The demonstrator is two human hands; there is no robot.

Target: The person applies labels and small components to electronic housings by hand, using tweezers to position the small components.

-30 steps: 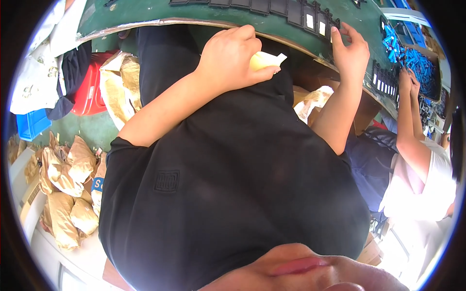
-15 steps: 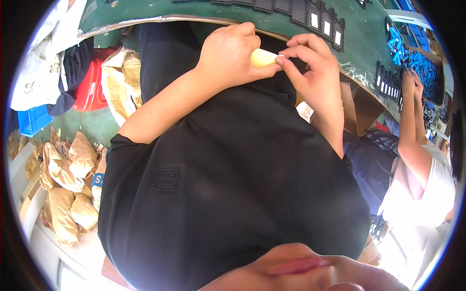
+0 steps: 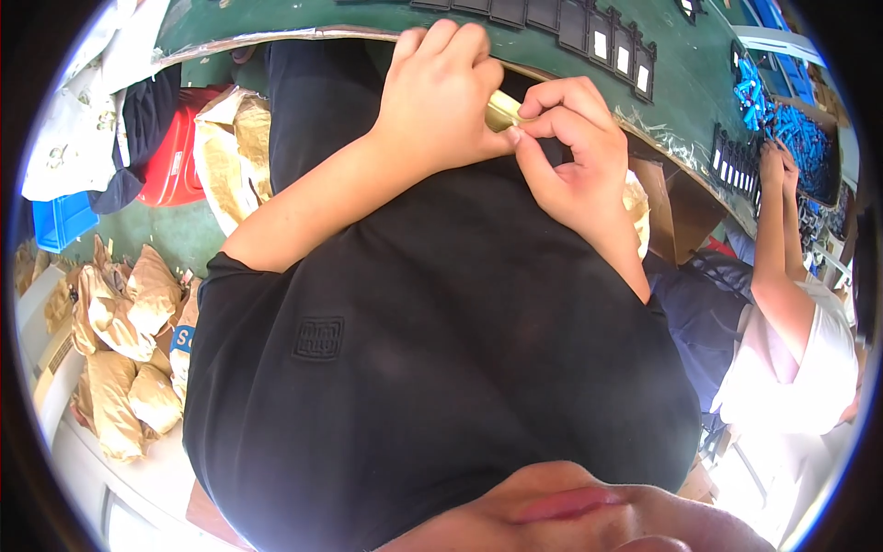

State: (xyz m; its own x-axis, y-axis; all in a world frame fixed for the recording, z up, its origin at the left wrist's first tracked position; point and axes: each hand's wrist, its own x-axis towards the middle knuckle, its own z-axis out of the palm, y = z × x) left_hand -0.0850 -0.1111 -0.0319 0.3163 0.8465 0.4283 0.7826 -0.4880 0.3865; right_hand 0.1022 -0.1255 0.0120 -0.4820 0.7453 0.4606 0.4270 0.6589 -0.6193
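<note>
1. Green bench curves across the top of the view; the wearer's black shirt fills the middle, nearest the camera.
2. Left hand: closed around a pale yellow piece, which lies in front of the chest, just below the bench edge. Only one end of the piece shows, sticking out of the fist on the side facing the right hand.
3. Right hand: thumb and forefinger pinched together on that exposed end, the other fingers curled. The two hands touch at the piece.
4. Key relation: the piece's long axis seems to run roughly left to right, from inside the left fist toward the right fingertips. The left hand carries most of it; the right hand meets only its tip, from the right and slightly below.
5. Floor at left: crumpled brown paper bags, a red container, a blue crate and white cloth.
6. Bench top: a row of black frames, well apart from both hands.
7. Far right: another person in a white shirt, arm raised toward blue parts on the bench.
</note>
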